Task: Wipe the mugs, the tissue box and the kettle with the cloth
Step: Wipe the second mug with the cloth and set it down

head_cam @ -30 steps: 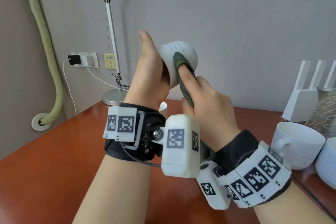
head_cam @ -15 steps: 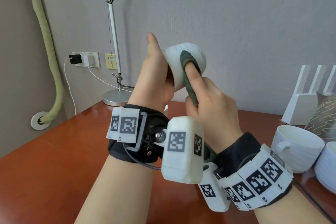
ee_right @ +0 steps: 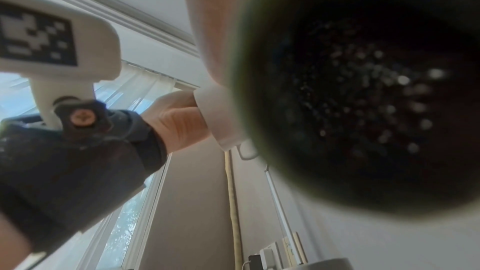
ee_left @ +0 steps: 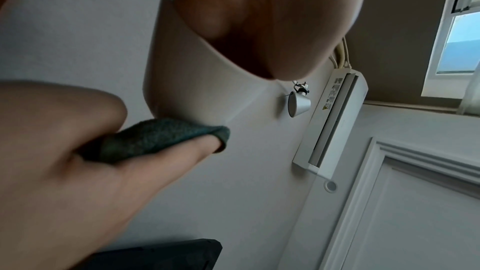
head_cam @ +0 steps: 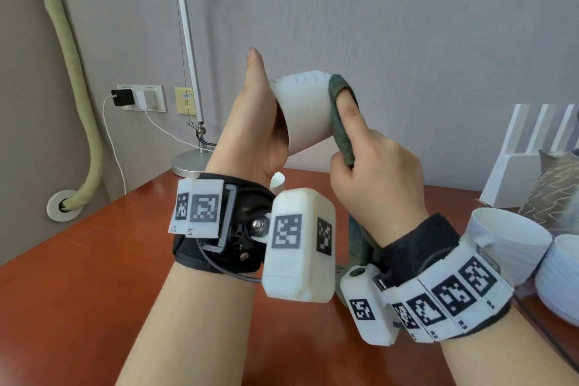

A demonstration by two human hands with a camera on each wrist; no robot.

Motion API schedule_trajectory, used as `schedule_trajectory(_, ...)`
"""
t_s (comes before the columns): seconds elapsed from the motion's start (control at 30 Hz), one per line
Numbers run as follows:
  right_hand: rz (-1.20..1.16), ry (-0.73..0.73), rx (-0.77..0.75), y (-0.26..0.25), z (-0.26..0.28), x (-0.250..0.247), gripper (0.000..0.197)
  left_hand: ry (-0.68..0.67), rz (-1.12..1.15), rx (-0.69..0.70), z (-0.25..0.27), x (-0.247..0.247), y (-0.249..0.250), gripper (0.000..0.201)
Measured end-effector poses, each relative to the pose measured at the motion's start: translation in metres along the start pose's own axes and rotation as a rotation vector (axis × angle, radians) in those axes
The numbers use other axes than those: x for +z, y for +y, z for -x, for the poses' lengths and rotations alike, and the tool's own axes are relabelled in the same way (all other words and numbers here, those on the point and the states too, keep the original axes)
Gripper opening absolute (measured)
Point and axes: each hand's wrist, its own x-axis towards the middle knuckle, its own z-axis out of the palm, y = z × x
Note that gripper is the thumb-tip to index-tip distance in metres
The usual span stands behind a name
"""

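Mug (head_cam: 305, 113): being tipped further over in the left hand (head_cam: 250, 135), its base swinging up and toward the right, its side now facing the head camera more fully.

Cloth (head_cam: 340, 122): sliding from the front of the mug round to its right flank, now pressed along that edge.

Right hand (head_cam: 372, 172): travelling rightward with the cloth, forefinger stretched along the fabric.

Both wrists: drifting slightly apart, the gap between the hands widening.
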Motion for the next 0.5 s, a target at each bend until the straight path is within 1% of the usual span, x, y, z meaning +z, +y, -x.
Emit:
schedule_trajectory(0.13,-0.069,-0.042,-0.038,-0.011,0.007,0.006,0.065,0.043,0.04,-0.012,-0.002,0.0,0.001,0.074)
schedule_trajectory(0.23,-0.123,-0.049,-0.077,-0.017,0.01,0.009,0.065,0.09,-0.032,-0.017,-0.004,-0.001,-0.002,0.073)
schedule_trajectory(0.33,-0.11,-0.012,-0.067,-0.014,0.006,0.005,0.067,0.045,-0.137,-0.05,-0.002,0.0,-0.004,0.075)
schedule_trajectory(0.43,-0.075,-0.011,-0.025,-0.009,0.001,-0.001,0.075,0.015,-0.163,-0.043,0.0,0.001,-0.004,0.072)
schedule_trajectory(0.5,-0.09,-0.017,-0.005,-0.009,0.001,-0.002,0.077,0.007,-0.165,-0.045,0.0,0.0,-0.003,0.074)
